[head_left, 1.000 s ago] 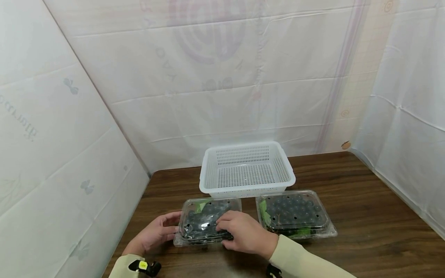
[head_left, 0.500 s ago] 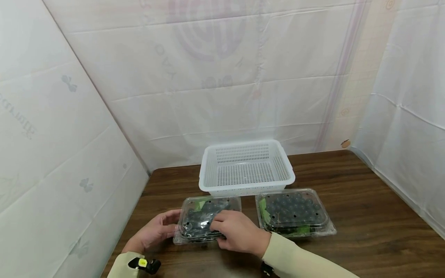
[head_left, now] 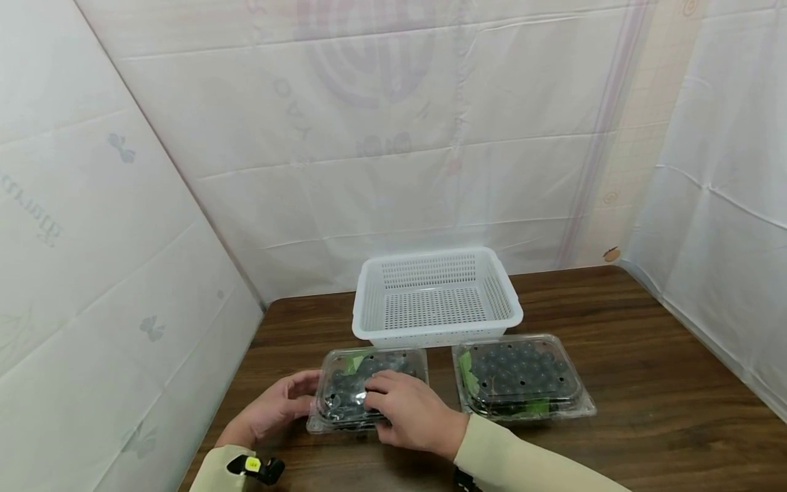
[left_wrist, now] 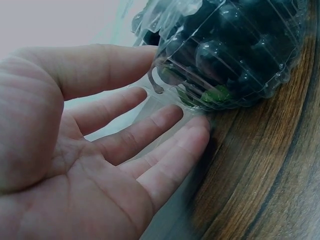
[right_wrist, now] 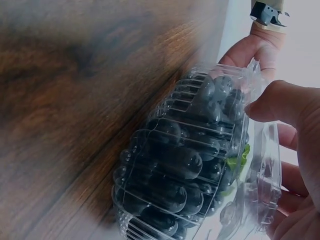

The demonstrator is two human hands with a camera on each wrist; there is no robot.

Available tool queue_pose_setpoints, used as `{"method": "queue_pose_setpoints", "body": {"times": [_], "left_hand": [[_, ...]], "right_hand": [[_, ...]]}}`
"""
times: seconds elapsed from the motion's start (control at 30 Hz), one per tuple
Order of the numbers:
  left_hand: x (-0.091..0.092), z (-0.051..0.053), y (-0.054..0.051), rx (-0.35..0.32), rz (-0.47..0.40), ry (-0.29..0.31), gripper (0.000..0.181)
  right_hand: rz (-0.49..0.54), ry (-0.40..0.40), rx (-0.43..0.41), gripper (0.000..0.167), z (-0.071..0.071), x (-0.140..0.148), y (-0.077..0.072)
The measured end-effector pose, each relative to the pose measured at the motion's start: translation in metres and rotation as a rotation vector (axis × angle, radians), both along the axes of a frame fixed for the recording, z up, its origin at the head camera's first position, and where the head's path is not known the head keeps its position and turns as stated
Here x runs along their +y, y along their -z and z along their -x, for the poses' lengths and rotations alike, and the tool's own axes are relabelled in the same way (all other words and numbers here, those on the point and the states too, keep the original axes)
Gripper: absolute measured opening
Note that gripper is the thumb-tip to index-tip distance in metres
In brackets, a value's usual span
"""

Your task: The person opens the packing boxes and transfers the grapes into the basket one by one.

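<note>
A clear lidded box of dark grapes with green leaf (head_left: 350,403) lies on the table at the front. My left hand (head_left: 273,412) stands at its left end; in the left wrist view the thumb of this hand (left_wrist: 100,145) touches the clear plastic while the other fingers extend loosely beneath. Bent over the front edge, my right hand (head_left: 415,413) has its fingers on the lid and its thumb lower down. The right wrist view shows that thumb of the right hand (right_wrist: 302,125) at the rim of the grape box (right_wrist: 175,160), with the fingers along the lid side.
To the right lies a second clear box of dark grapes (head_left: 519,376) with green leaves. Behind both boxes stands a white perforated basket (head_left: 433,336) with nothing in it. The brown wooden table (head_left: 645,362) meets pale sheets (head_left: 369,205) at the back and sides.
My right hand has moved left along the front edge of the left box. The left hand and both boxes have stayed in nearly the same places.
</note>
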State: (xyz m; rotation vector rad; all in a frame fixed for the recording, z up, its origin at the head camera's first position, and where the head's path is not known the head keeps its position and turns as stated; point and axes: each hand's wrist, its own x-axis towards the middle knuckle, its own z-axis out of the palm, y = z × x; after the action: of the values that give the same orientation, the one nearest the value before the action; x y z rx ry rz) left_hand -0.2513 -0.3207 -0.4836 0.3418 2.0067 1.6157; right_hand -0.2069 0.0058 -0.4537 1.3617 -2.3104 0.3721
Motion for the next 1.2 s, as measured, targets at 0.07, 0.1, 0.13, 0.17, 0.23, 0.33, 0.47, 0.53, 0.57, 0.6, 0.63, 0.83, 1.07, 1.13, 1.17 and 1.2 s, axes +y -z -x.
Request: {"method": "queue_pose_setpoints", "body": {"times": [0.07,0.1,0.13,0.17,0.23,0.33,0.47,0.53,0.57,0.6,0.63,0.83,1.07,1.13,1.17,1.2], "left_hand": [[0.000,0.000,-0.001,0.004,0.003,0.007,0.062],[0.000,0.000,-0.001,0.006,0.005,0.012,0.062],[0.000,0.000,-0.001,0.007,0.005,0.015,0.062],[0.000,0.001,-0.001,0.010,0.006,0.022,0.061],[0.000,0.001,-0.001,0.015,0.005,0.036,0.061],[0.000,0.001,-0.002,0.017,-0.004,0.058,0.062],[-0.001,0.001,-0.002,0.028,-0.018,0.092,0.067],[-0.001,0.001,-0.002,0.037,-0.022,0.106,0.069],[-0.001,0.000,-0.002,0.040,-0.025,0.111,0.069],[-0.001,0.000,-0.002,0.041,-0.027,0.114,0.070],[-0.001,0.000,-0.002,0.042,-0.028,0.116,0.070],[-0.001,0.000,-0.001,0.039,-0.020,0.106,0.072],[0.000,-0.002,-0.004,0.031,0.012,0.061,0.068],[0.000,-0.003,-0.004,0.025,0.018,0.051,0.068],[0.001,-0.003,-0.005,0.024,0.018,0.049,0.068],[0.001,-0.003,-0.005,0.019,0.013,0.048,0.068]], "right_hand": [[-0.004,0.004,0.003,0.027,0.001,-0.001,0.000],[-0.008,0.006,0.008,0.028,0.002,-0.001,0.000],[-0.014,0.008,0.016,0.029,0.002,-0.001,0.001],[-0.018,0.009,0.024,0.030,0.003,-0.001,0.001],[-0.032,0.015,0.042,0.029,0.004,-0.002,0.002],[-0.059,0.034,0.064,0.028,0.005,-0.004,0.001],[-0.083,0.055,0.065,0.027,0.005,-0.006,0.000],[-0.086,0.059,0.057,0.026,0.005,-0.007,0.000],[-0.088,0.060,0.056,0.026,0.006,-0.007,0.000],[-0.089,0.059,0.056,0.025,0.006,-0.008,0.000],[-0.091,0.059,0.058,0.024,0.006,-0.009,0.000],[-0.114,0.079,0.103,0.022,0.008,-0.014,0.002],[-0.134,0.126,0.128,0.026,0.009,-0.020,0.001],[-0.133,0.129,0.137,0.026,0.009,-0.021,0.001],[-0.132,0.130,0.140,0.026,0.009,-0.022,0.001],[-0.130,0.130,0.141,0.026,0.009,-0.022,0.001]]}}
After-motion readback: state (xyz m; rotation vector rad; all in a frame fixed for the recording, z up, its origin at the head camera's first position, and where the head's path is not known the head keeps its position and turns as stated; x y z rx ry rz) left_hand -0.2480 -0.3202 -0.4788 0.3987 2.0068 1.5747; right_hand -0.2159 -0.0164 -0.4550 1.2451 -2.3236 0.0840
